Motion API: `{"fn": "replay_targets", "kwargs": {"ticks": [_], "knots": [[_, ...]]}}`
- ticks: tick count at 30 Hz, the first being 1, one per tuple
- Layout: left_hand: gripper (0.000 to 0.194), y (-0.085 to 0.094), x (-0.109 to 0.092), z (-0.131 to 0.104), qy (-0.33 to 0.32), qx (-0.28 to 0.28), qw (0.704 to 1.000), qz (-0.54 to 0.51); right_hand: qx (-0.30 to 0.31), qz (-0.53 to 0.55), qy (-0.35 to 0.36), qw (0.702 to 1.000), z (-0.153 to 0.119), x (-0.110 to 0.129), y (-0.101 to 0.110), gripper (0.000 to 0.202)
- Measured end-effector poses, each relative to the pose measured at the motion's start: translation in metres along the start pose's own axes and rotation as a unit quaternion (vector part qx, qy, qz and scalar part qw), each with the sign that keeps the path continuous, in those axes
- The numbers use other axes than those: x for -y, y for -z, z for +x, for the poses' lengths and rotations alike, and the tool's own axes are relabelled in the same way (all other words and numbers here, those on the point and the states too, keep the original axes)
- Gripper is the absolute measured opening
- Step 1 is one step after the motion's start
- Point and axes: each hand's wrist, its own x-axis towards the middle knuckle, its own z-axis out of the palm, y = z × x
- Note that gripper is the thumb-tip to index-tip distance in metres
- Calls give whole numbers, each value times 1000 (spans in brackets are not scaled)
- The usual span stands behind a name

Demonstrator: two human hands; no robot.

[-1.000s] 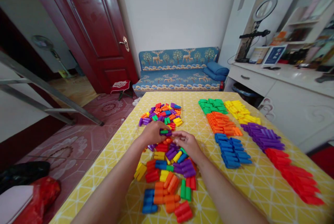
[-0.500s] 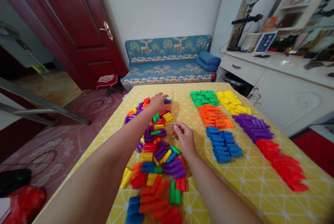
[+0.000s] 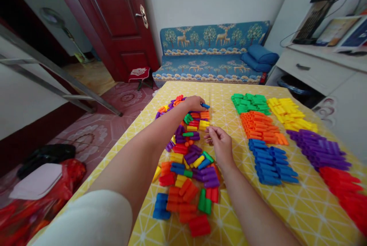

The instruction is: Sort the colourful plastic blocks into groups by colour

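My left hand (image 3: 195,103) reaches to the far end of a mixed pile of coloured plastic pieces (image 3: 187,134), its fingers closed on a blue piece (image 3: 205,106). Right of the pile, my right hand (image 3: 219,141) hovers over the cloth near some yellow pieces (image 3: 203,125), fingers curled together; whether something small is between them is hidden. Sorted groups lie on the right: green (image 3: 249,103), yellow (image 3: 291,114), orange (image 3: 259,127), blue (image 3: 271,162), purple (image 3: 318,148) and red (image 3: 344,192).
A yellow patterned cloth (image 3: 223,215) covers the table. Beyond it stands a blue sofa (image 3: 212,62), with a small red stool (image 3: 140,73) by the door. A white cabinet (image 3: 323,74) is at the right, and red bags (image 3: 69,177) lie at the lower left.
The view has swung left, so the table appears further right. My left fingers have closed around the blue piece at the pile's far end. My right hand keeps about the same place beside the pile.
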Motion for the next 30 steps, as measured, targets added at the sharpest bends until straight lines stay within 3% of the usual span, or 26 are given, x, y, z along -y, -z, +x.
{"fn": "replay_targets", "kwargs": {"ticks": [4,7,9,12,13,15,17,19,21,23,26,30], "knots": [[35,9,-5,-36,-78,20,997,2,-36,-8,19,999,2,-2,4,35],[29,16,-10,-76,-149,46,986,-55,-128,-39,64,989,4,-4,9,33],[29,24,-13,-103,-209,71,966,-137,-176,-77,98,977,5,-6,12,32],[30,38,-13,-125,-260,135,929,-226,-191,-129,139,963,5,-5,13,29],[32,42,-9,-125,-260,136,924,-245,-191,-139,150,960,5,-5,13,29],[37,45,4,-111,-215,83,941,-247,-193,-152,166,955,5,-4,12,27],[42,40,23,-85,-112,-49,973,-193,-192,-162,177,951,5,-5,11,27],[56,29,44,-55,22,-101,990,-100,-186,-177,184,949,6,-6,12,28],[76,15,61,-28,126,-66,988,-58,-177,-191,188,947,8,-7,12,28],[86,2,71,-9,153,-40,986,-53,-172,-199,186,947,9,-9,13,27],[81,-8,74,8,141,-4,988,-61,-168,-206,178,947,10,-11,13,26],[61,-10,65,10,71,22,994,-82,-166,-218,181,945,11,-11,13,27]]}}
